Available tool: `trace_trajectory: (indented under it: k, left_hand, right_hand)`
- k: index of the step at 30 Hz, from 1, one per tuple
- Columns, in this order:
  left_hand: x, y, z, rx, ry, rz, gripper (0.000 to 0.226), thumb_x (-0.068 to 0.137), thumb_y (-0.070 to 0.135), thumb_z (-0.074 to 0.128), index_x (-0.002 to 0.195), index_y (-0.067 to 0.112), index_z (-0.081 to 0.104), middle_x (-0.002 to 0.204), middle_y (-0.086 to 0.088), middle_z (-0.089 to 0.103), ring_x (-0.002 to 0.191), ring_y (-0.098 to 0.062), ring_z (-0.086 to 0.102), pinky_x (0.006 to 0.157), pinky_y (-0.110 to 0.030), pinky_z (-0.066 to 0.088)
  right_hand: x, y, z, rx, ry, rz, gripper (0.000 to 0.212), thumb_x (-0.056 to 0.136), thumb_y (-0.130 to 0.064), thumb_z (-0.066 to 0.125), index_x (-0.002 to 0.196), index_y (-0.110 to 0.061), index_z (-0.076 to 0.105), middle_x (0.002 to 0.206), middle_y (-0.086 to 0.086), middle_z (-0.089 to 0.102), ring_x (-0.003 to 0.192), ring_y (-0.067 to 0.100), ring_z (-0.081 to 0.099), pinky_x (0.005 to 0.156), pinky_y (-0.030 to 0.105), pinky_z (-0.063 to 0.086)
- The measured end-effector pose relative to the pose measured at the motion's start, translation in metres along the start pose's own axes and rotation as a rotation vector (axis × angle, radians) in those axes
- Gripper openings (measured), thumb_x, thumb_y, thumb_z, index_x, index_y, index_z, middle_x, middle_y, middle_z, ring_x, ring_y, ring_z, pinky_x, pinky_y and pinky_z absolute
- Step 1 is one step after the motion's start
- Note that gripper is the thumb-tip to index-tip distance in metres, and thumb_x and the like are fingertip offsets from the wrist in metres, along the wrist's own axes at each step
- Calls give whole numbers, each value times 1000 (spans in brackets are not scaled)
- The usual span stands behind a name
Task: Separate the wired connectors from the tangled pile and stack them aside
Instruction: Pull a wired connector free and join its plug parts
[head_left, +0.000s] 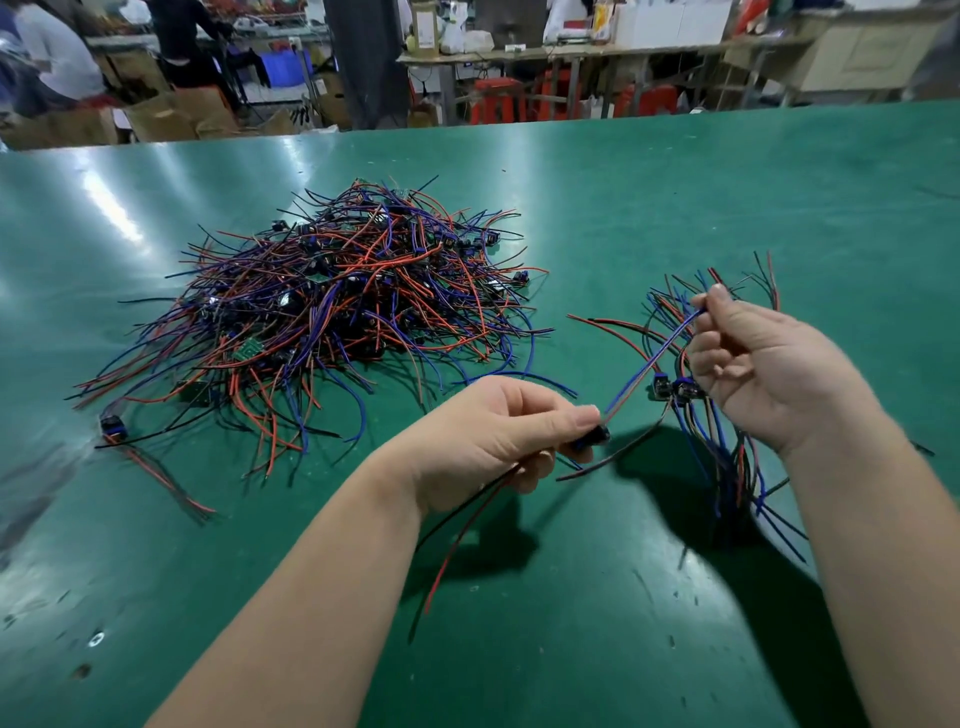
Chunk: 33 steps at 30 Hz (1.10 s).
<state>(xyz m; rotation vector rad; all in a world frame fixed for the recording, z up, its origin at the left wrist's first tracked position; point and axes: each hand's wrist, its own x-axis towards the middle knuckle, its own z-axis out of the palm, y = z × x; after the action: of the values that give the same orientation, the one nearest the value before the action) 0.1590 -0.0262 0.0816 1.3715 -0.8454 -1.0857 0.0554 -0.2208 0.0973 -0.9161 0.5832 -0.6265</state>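
Head view. Left hand (493, 436) pinches one black connector (592, 435); its red and black leads hang below the palm. Right hand (758, 364) grips the sorted bundle (727, 483) and also pinches the far end of that connector's blue wire (652, 364). The wire runs straight between the hands, near-left to far-right. Tangled pile (322, 301) lies on the table (675, 182), forward-left, nearer the left hand. Judgement: the connector goes rightward into the bundle next.
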Motion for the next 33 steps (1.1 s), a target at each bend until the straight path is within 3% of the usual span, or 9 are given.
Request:
trace_trajectory:
  k: [3, 8, 12, 13, 17, 21, 25, 29, 33]
  left_hand:
    - [-2, 0, 5, -8, -80, -24, 13, 80, 31, 69, 78, 21, 77, 65, 5, 64, 48, -4, 46, 46, -14, 37]
    - [-3, 2, 6, -206, -171, -33, 28, 90, 21, 50, 97, 21, 77, 63, 11, 56, 57, -4, 51, 55, -16, 37]
    - [0, 6, 7, -396, -63, 90, 16, 80, 15, 68, 82, 28, 77, 69, 7, 68, 60, -4, 59, 63, -18, 47]
    - [1, 6, 6, -471, -24, 129, 14, 71, 18, 76, 81, 28, 76, 73, 4, 71, 61, -4, 61, 63, -18, 49]
    - [4, 7, 2, -666, 204, 266, 28, 54, 27, 77, 78, 20, 64, 83, -4, 73, 63, -8, 65, 61, -19, 51]
    - [9, 5, 10, -536, 438, 379, 21, 57, 15, 74, 72, 19, 60, 71, 0, 69, 65, -10, 64, 65, -18, 50]
    - [11, -1, 15, -244, 518, 517, 26, 61, 12, 77, 77, 15, 58, 67, 8, 66, 63, -3, 60, 67, -16, 47]
    - [9, -4, 17, -100, 366, 531, 25, 72, -2, 73, 82, 17, 61, 76, 11, 69, 70, 0, 63, 69, -13, 48]
    - [7, -2, 16, -173, 174, 375, 29, 81, 3, 60, 85, 27, 76, 87, 6, 74, 80, -4, 68, 72, -16, 51]
  right_hand:
    - [0, 4, 2, -38, 27, -55, 14, 88, -18, 63, 78, -8, 66, 54, -5, 56, 46, 4, 49, 47, 12, 42]
    - [-2, 8, 6, -20, 2, -60, 22, 93, -26, 57, 82, -9, 67, 54, -4, 59, 46, 4, 52, 47, 12, 44]
    - [-6, 16, 13, -220, -72, 29, 24, 101, -24, 43, 102, -6, 58, 55, 5, 64, 47, 11, 59, 48, 17, 49]
    - [-8, 18, 14, -301, -112, 26, 18, 98, -17, 49, 108, -4, 56, 58, 9, 63, 49, 14, 59, 49, 18, 50]
    - [-23, 28, 23, -464, -397, -50, 43, 66, -7, 71, 108, -1, 63, 68, 10, 64, 56, 15, 60, 56, 19, 51]
    - [-34, 35, 35, -222, -508, -37, 24, 56, -17, 75, 79, -15, 76, 66, 4, 67, 57, 12, 61, 56, 17, 49]
    - [-33, 31, 37, -64, -449, 1, 23, 52, -24, 74, 73, -16, 77, 62, 0, 66, 53, 5, 59, 51, 10, 47]
    - [-31, 22, 34, 15, -398, -21, 16, 50, -23, 73, 65, -16, 75, 59, -2, 63, 51, 3, 58, 51, 12, 49]
    - [-28, 15, 28, 97, -376, -34, 11, 50, -23, 73, 58, -16, 70, 57, -4, 61, 47, 1, 54, 47, 13, 48]
